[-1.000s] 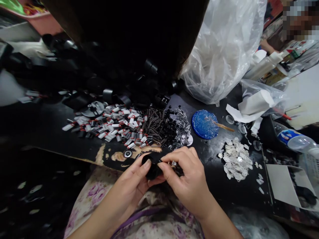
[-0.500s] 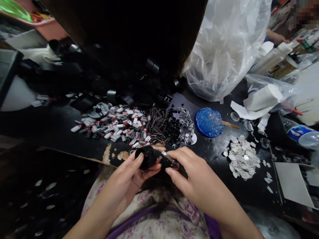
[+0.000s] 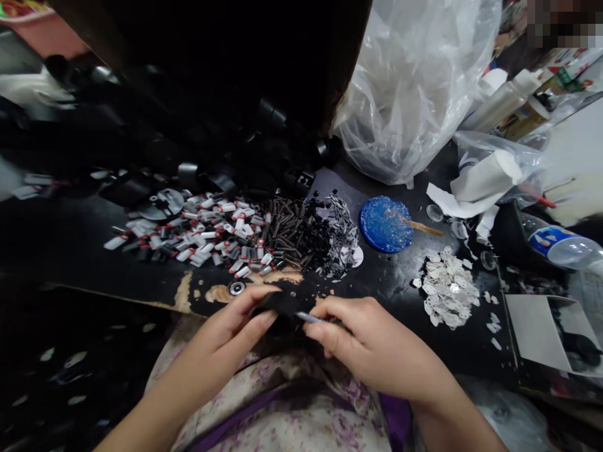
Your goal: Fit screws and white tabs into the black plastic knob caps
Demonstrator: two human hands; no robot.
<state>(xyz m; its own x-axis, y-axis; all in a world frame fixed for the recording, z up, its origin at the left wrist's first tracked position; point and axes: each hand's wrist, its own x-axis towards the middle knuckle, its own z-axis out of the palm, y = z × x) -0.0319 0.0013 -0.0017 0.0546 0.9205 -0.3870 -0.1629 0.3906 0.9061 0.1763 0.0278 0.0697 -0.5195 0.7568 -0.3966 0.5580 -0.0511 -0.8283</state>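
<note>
**Fingers pinched on a small black part at the table edge**

Fingers (image 3: 257, 321) of the left hand (image 3: 226, 342) closed around a small black part (image 3: 282, 306), thumb on top, other fingers curled beneath. Right hand (image 3: 372, 342) clamped on a thin metal piece (image 3: 308, 317), its tip touching the black part. Both held low over the near edge of the dark table (image 3: 400, 295), above a floral-print lap.

Head view, farther back: heap of white-and-red pieces (image 3: 207, 235), just beside a pile of dark springs (image 3: 287, 232) and a mound of tiny black bits (image 3: 325, 242). To the right, a blue round lid (image 3: 384, 225) with a wooden stick (image 3: 421, 227) lying across its rim. Nearer the right hand, a scatter of pale flat discs (image 3: 445, 292). Behind, a crumpled clear plastic bag (image 3: 414, 88); at far right, a bottle (image 3: 560, 245) on its side.
</note>
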